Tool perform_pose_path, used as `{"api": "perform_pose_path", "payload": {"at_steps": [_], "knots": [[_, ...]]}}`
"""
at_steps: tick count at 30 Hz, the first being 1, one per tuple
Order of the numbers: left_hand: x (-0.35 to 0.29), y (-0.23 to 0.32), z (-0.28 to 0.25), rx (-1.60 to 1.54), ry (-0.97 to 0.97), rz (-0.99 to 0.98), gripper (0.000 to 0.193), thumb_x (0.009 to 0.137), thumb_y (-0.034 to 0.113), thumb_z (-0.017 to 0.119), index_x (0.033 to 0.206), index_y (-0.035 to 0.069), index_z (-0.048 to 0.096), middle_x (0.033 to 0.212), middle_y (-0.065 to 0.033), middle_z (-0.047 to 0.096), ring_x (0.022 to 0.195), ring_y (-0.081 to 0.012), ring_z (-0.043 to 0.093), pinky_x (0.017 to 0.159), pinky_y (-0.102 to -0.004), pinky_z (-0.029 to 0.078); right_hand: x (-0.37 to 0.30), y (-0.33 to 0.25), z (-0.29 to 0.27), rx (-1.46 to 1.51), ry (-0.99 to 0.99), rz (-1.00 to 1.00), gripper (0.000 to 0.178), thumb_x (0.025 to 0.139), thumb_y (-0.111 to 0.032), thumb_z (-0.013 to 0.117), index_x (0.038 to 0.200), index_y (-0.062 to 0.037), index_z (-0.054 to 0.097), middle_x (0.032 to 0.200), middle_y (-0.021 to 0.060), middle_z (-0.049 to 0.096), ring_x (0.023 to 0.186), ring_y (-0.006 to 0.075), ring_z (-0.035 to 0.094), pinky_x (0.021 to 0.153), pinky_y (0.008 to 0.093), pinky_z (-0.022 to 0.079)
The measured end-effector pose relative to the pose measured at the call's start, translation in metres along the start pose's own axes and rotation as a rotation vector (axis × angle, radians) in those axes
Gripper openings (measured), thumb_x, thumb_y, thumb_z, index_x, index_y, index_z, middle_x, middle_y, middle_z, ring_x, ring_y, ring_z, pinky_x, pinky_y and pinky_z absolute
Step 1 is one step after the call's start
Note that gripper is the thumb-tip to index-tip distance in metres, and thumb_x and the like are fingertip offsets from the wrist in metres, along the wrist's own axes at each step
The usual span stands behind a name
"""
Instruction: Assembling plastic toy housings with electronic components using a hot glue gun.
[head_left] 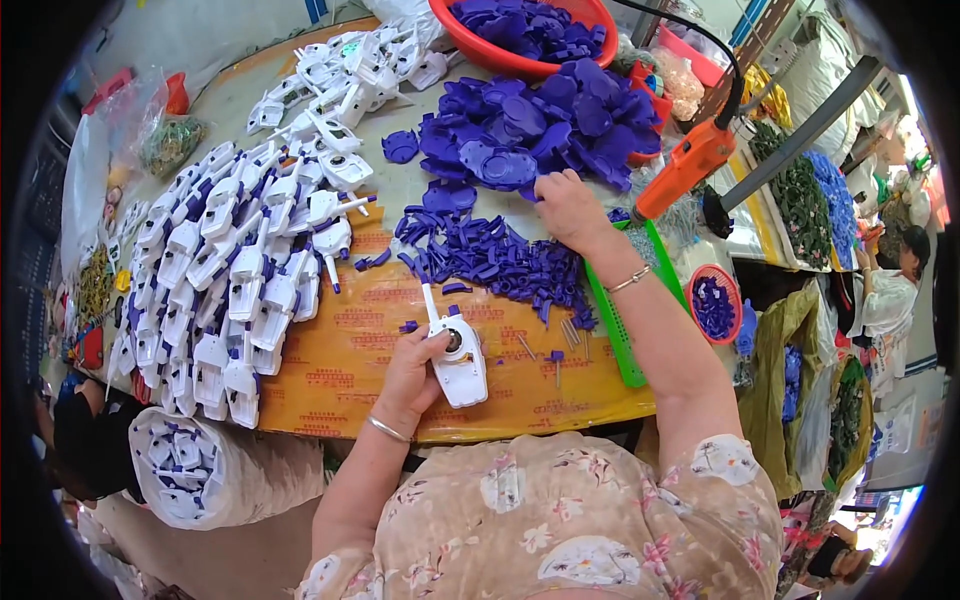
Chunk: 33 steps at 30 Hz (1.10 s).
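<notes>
My left hand (411,376) is closed round a white plastic housing (463,372), its thumb near a dark round part in the middle. The housing has a wide body, a narrow neck and a purple tip, pointing away from me. My right hand (574,208) reaches to the near right side of a heap of purple plastic covers (595,110). Its fingers are curled at the edge of a round purple cover (497,165); the fingertips are partly hidden. Small purple plastic pieces (490,255) lie spread between the hands.
Many similar white housings (225,260) are piled at left. A red basin (590,62) of purple parts stands at the back. An orange corded tool (686,168) hangs beside a green basket (622,325). Metal pins (571,334) lie nearby; a white sack (255,465) stands below left.
</notes>
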<state>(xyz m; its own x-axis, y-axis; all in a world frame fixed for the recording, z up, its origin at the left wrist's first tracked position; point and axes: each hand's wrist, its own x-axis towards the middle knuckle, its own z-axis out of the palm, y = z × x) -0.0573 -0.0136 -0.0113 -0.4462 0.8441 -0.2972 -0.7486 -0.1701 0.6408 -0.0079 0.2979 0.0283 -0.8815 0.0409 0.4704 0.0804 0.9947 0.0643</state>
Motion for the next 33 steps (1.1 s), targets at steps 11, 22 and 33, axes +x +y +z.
{"api": "perform_pose_path", "payload": {"at_steps": [11, 22, 33], "knots": [[-0.012, 0.021, 0.036, -0.095, -0.101, 0.173, 0.047, 0.084, 0.007, 0.050, 0.130, 0.000, 0.038, 0.114, -0.0136, 0.057, 0.104, -0.0265, 0.059, 0.092, -0.0407, 0.048, -0.029, -0.122, -0.084, 1.894, 0.141, 0.834, 0.051, 0.082, 0.004, 0.053, 0.132, 0.0009, 0.040, 0.095, 0.0088, 0.060, 0.075, 0.0141, 0.062, 0.062, 0.0262, 0.056], [-0.028, 0.019, 0.046, 0.179, 0.008, 0.163, 0.044, 0.075, 0.000, 0.066, 0.117, -0.001, 0.053, 0.100, -0.0072, 0.063, 0.083, -0.0149, 0.063, 0.074, -0.0291, 0.054, -0.058, -0.149, -0.109, 0.518, -0.050, -0.017, 0.066, 0.062, -0.004, 0.073, 0.123, -0.0031, 0.049, 0.123, 0.0160, 0.046, 0.114, 0.0349, 0.043, 0.096, 0.0420, 0.039], [-0.024, 0.011, 0.037, -0.066, 0.038, 0.167, 0.037, 0.096, 0.031, 0.042, 0.115, 0.001, 0.053, 0.106, -0.0075, 0.061, 0.097, -0.0181, 0.059, 0.089, -0.0350, 0.046, -0.075, -0.159, -0.099, 0.868, -0.048, 0.236, 0.069, 0.064, -0.014, 0.078, 0.126, -0.0030, 0.049, 0.112, 0.0150, 0.055, 0.103, 0.0301, 0.054, 0.088, 0.0350, 0.045]]}}
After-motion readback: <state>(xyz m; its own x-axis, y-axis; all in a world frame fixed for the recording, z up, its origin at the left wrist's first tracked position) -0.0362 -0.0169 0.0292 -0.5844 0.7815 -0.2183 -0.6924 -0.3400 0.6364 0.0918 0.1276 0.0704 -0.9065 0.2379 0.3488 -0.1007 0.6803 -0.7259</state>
